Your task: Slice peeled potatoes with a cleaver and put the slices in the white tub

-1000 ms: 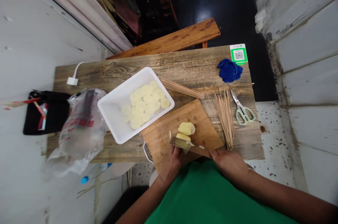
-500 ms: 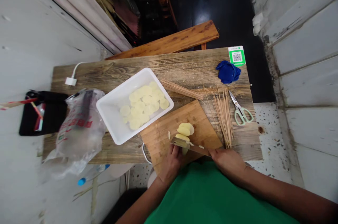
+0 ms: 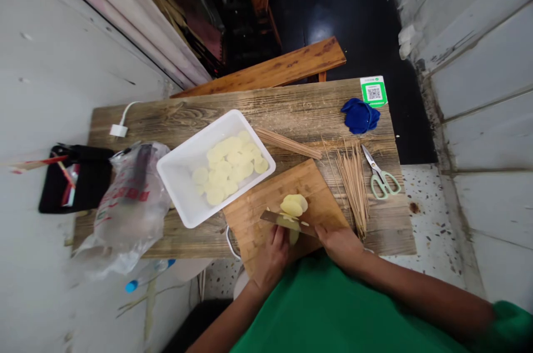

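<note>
One knife (image 3: 292, 225) slants between left fingers (image 3: 278, 235) and yellow slices (image 3: 292, 207).
Right fingers (image 3: 323, 235) close around its handle end; left fingers curl, hold unclear.

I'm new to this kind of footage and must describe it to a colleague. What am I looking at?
There is no machine here: you see a person's two bare hands, from a camera worn on that person's head, looking forward and down. The right hand grips a knife over a wooden cutting board. The left hand is close to the blade; what its fingertips touch is hard to tell. Pale yellow pieces lie on the board. Beside it, a white tub holds round slices. Also on the table are thin wooden sticks, scissors, a blue cloth and a plastic bag.
</note>
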Motion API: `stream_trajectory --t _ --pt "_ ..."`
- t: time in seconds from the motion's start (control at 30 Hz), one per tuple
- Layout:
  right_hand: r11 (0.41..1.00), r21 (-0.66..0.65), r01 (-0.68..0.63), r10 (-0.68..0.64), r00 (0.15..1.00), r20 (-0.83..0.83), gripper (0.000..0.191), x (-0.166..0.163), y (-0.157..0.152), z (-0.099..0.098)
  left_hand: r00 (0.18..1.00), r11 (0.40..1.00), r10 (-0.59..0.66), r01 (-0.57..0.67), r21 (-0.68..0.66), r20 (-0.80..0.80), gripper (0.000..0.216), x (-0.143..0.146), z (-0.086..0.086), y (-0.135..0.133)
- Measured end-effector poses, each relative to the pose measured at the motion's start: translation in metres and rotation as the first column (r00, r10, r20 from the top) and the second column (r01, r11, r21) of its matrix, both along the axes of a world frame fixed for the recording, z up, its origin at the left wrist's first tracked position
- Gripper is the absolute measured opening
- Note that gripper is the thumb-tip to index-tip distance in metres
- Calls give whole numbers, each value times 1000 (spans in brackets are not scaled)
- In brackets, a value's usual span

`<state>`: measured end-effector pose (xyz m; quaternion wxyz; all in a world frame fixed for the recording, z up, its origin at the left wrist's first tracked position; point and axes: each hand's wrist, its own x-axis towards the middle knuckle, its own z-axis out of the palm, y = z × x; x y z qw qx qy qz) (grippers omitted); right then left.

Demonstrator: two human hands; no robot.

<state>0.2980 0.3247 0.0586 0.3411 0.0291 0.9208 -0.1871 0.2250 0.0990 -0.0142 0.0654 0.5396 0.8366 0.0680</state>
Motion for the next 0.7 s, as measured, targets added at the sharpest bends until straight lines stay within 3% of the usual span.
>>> stream_trajectory --t 0.23,0.53,0.7 --pt "1000 1 -27 27 999 36 24 30 15 30 982 998 51 -46 -35 182 39 -1 12 5" --pt "1000 16 -26 26 999 -37 20 31 16 22 956 995 92 -74 -73 280 45 -3 6 2" --pt "1000 22 0 0 1000 -13 22 29 14 19 972 997 52 -38 -64 228 43 -4 5 1"
